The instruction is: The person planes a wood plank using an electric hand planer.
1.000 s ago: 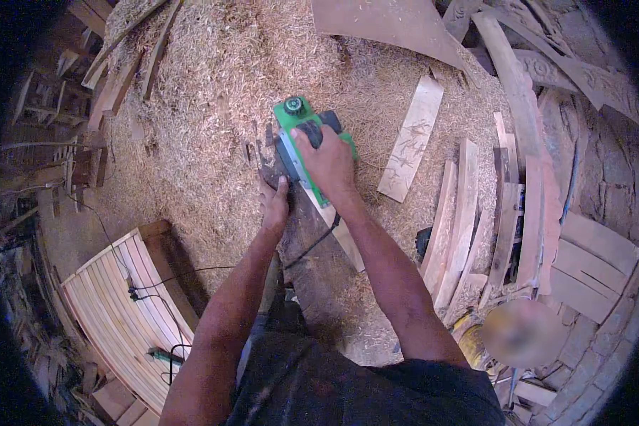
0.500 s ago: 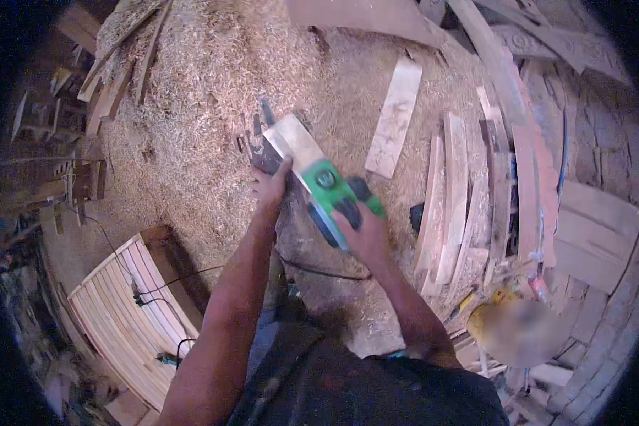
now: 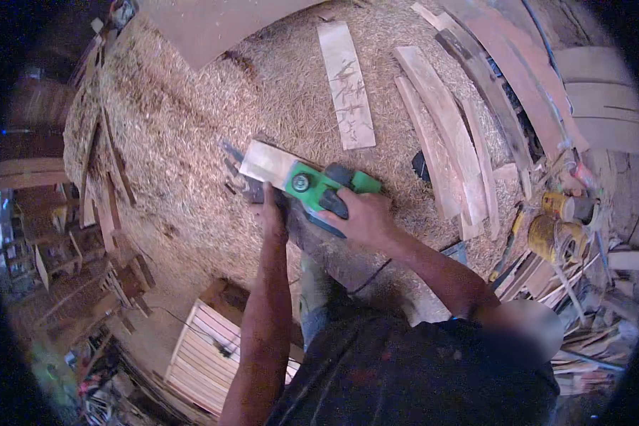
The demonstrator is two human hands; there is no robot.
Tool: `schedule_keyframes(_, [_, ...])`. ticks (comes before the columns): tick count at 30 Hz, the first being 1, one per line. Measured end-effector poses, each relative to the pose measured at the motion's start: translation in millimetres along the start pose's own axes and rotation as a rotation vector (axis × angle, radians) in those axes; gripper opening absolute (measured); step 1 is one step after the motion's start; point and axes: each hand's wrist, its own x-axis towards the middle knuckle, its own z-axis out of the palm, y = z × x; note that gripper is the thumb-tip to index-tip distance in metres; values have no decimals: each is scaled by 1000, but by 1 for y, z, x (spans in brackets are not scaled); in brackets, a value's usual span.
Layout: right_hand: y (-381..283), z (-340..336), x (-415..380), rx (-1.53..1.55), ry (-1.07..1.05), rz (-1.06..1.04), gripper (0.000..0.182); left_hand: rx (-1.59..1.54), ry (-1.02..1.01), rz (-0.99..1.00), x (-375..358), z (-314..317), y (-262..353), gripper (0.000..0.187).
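Observation:
A green electric hand planer point(image 3: 309, 186) rests on a short pale wooden board point(image 3: 266, 162), tilted across the middle of the view. My right hand point(image 3: 366, 216) is wrapped around the planer's dark rear handle. At the board's near edge, my left hand point(image 3: 275, 213) holds its side, the thumb up against the wood and the other fingers mostly hidden in shadow. Beneath the board's left end are dark wooden pieces point(image 3: 245, 186), partly covered.
Wood shavings point(image 3: 184, 142) cover the floor. A loose plank point(image 3: 348, 89) lies ahead, with several long boards point(image 3: 444, 121) to the right. A slatted wooden panel point(image 3: 206, 348) is at lower left. Yellow tools point(image 3: 557, 238) sit at right, and a cable point(image 3: 373, 277) runs near my legs.
The view has swung, so the surroundings sit differently. The planer and board look more level now. My right hand keeps its grip on the planer, and my left stays at the board's side.

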Motion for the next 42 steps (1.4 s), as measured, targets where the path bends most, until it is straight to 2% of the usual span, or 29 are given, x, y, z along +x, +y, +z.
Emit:
schedule_keyframes(2, [-18, 5, 16, 22, 25, -16, 63, -196, -107, 22, 7, -11, -10, 115])
schedule_keyframes(4, [-31, 9, 34, 68, 25, -27, 64, -450, -378, 40, -29, -10, 26, 84])
schedule_keyframes(7, [-44, 21, 59, 64, 70, -95, 64, -647, -543, 18, -4, -22, 3, 75])
schedule_keyframes(11, [-69, 31, 87, 136, 49, -145, 63, -697, -583, -77, -6, -28, -1, 78])
schedule_keyframes(15, [-95, 49, 112, 167, 20, -177, 66, -718, -536, -84, -22, -31, 10, 83])
schedule_keyframes(17, [-108, 56, 121, 221, 32, -174, 66, -584, -391, -43, -73, -4, 69, 85])
schedule_keyframes(19, [-121, 58, 130, 227, 17, -163, 64, -673, -536, -83, -58, -22, 47, 85])
schedule_keyframes(23, [-140, 64, 148, 251, 17, -192, 62, -650, -457, 4, -55, -19, 45, 81])
schedule_keyframes(26, [-147, 65, 152, 281, 81, -221, 63, -783, -592, -48, -29, -29, 16, 77])
schedule_keyframes(28, [-153, 56, 154, 244, 19, -194, 65, -785, -628, -143, -29, -34, 22, 75])
schedule_keyframes(29, [-154, 51, 151, 229, -16, -181, 66, -783, -640, -190, -34, -36, 26, 74])
schedule_keyframes(30, [-153, 49, 141, 256, 52, -178, 65, -694, -567, -157, -40, -37, 27, 73])
schedule_keyframes(32, [-134, 46, 113, 381, 8, -152, 65, -543, -397, -61, -48, -42, 34, 71])
schedule_keyframes(34, [-112, 20, 56, 294, -69, 56, 69, 98, -9, 289, 17, -66, -22, 70])
schedule_keyframes(35, [-100, -4, 18, 289, -106, 157, 78, 353, 158, 480, 7, -62, -15, 67])
schedule_keyframes(36, [-75, 0, -19, 379, 21, 120, 82, 620, 388, 627, -5, -57, -6, 65])
schedule_keyframes(37, [-49, 5, -59, 338, 160, 95, 71, 579, 93, 853, -41, -46, 32, 71])
schedule_keyframes(38, [-35, -6, -97, 119, 49, 285, 72, 699, -142, 1047, -66, -33, 61, 78])
schedule_keyframes(39, [-20, -13, -143, 249, 153, 249, 73, 820, -389, 1231, -78, -23, 79, 86])
schedule_keyframes(40, [-7, -19, -180, 196, 70, 437, 70, 1011, -497, 1362, -77, -15, 83, 90])
schedule_keyframes(42, [5, -40, -247, 176, 115, 519, 64, 1396, -708, 1608, -70, 6, 86, 98])
